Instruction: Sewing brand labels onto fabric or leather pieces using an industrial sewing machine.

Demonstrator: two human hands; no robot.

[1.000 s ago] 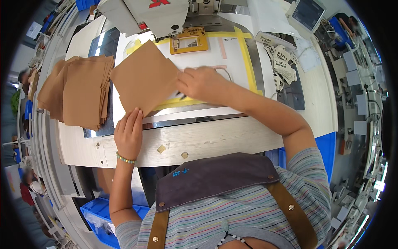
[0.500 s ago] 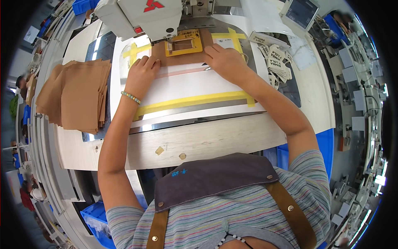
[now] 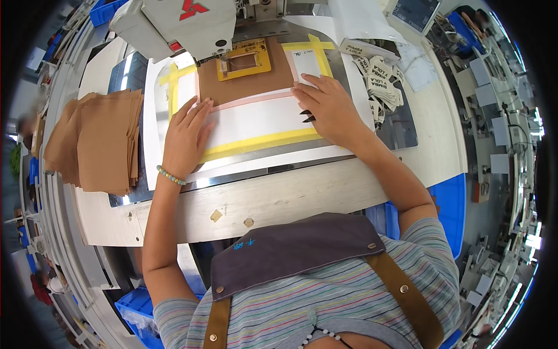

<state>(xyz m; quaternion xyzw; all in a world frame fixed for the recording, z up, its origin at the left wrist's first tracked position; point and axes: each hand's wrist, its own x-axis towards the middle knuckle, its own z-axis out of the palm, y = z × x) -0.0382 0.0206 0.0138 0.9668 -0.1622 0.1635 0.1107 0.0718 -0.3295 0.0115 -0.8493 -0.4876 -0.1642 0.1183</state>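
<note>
A brown fabric-like panel lies flat on a white template sheet edged with yellow tape. A yellow frame with a window rests on the panel beneath a white sewing machine head. My left hand is open, its fingertips at the panel's near left corner. Beside the near right corner, my right hand has its fingertips on the sheet. A small dark tool with two pointed tips is tucked in its palm; the rest of it is hidden.
A stack of brown pieces lies on the table at the left. To the right are a pile of white printed labels and, farther back, a screen. Blue bins stand below the table's edge.
The brown panel and its template sheet show more fully as both hands have drawn back toward me. My right hand has slid off the panel's corner, and the tool's tips show more plainly.
</note>
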